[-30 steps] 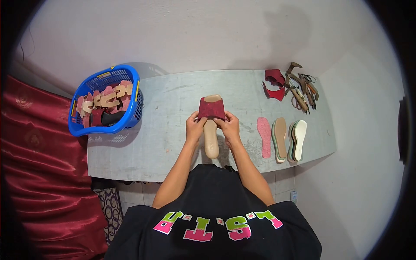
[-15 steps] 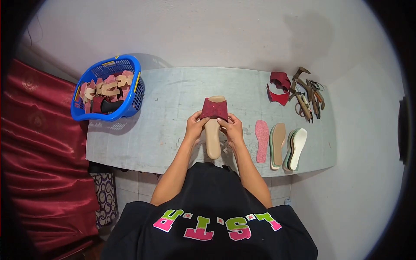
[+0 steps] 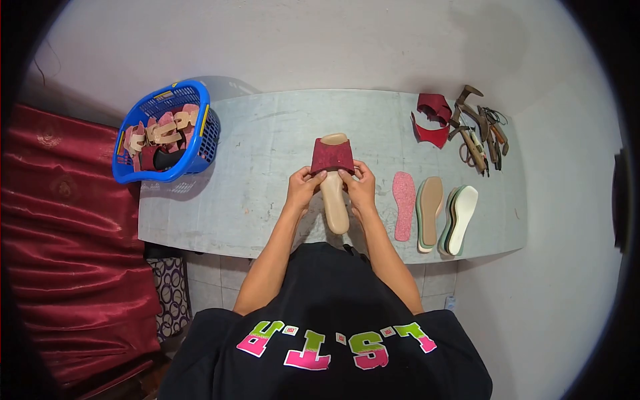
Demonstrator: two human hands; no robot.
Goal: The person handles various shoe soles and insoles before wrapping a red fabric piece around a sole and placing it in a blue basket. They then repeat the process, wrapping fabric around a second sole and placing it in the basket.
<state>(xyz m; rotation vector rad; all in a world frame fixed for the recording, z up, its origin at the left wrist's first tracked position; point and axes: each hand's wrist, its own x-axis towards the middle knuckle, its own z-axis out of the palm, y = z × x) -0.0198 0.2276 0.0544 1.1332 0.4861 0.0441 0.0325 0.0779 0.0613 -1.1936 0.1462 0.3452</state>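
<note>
Sandal (image 3: pixel 333 157), one, in two-handed grip (image 3: pixel 303 189)

Open tabletop (image 3: pixel 220 213) separates the left hand (image 3: pixel 302 189) from 1 basket (image 3: pixel 208 137); 1 insole (image 3: pixel 403 205) and 2 sole stacks (image 3: pixel 431 210) obstruct passage right of the right hand (image 3: pixel 362 189).

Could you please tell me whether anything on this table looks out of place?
The blue plastic basket juts past the left edge of the table, which may leave it poorly supported; I see nothing spilled or damaged.

Shiny red curtain (image 3: pixel 73 233), pale wall (image 3: pixel 300 47).
</note>
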